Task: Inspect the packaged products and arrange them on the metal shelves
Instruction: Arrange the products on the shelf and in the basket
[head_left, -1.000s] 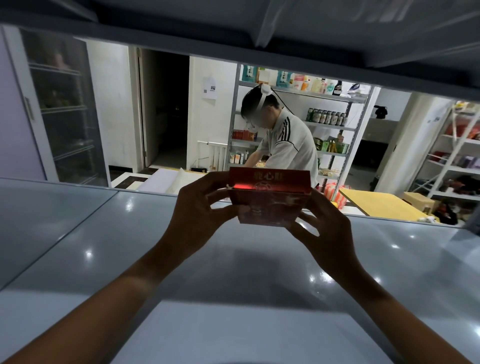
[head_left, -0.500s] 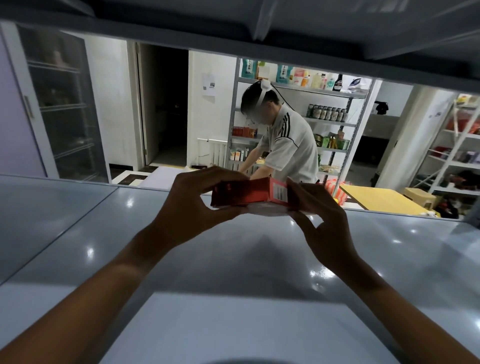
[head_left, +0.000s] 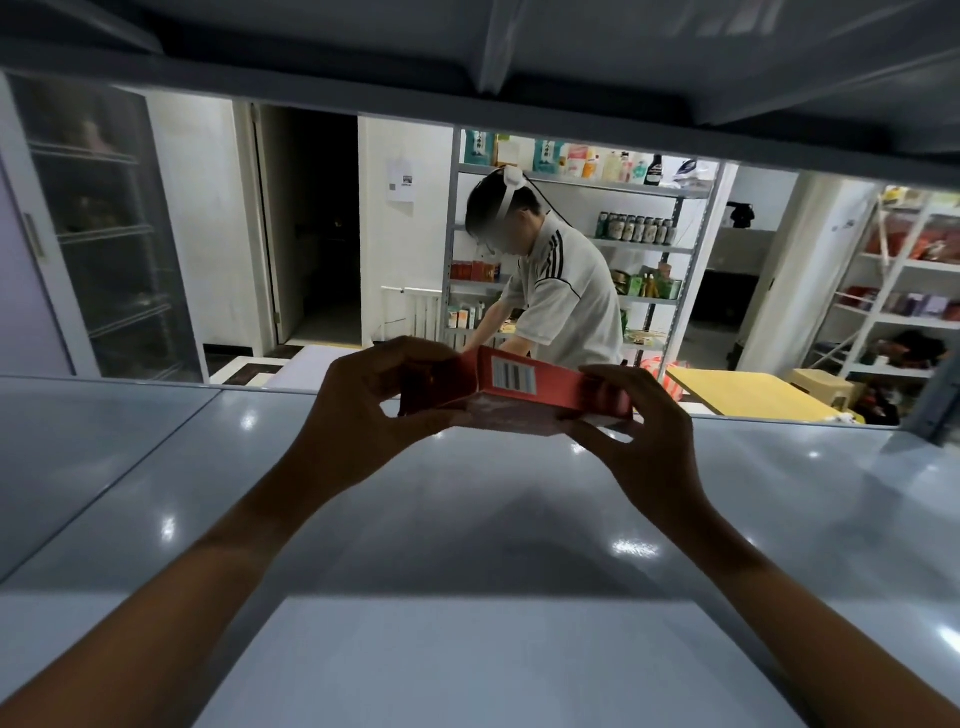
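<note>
Red box (head_left: 524, 387) pinched between left hand (head_left: 374, 405), right hand (head_left: 644, 431), above metal shelf (head_left: 467, 519).

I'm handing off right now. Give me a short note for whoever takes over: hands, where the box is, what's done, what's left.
Left hand grips the left end of the red box; right hand grips its right end.
The box is held above the grey metal shelf, not resting on it, barcode side facing the camera.
Done: box picked up, inspection under way.
Left: finish checking it, then set it on the shelf.
</note>
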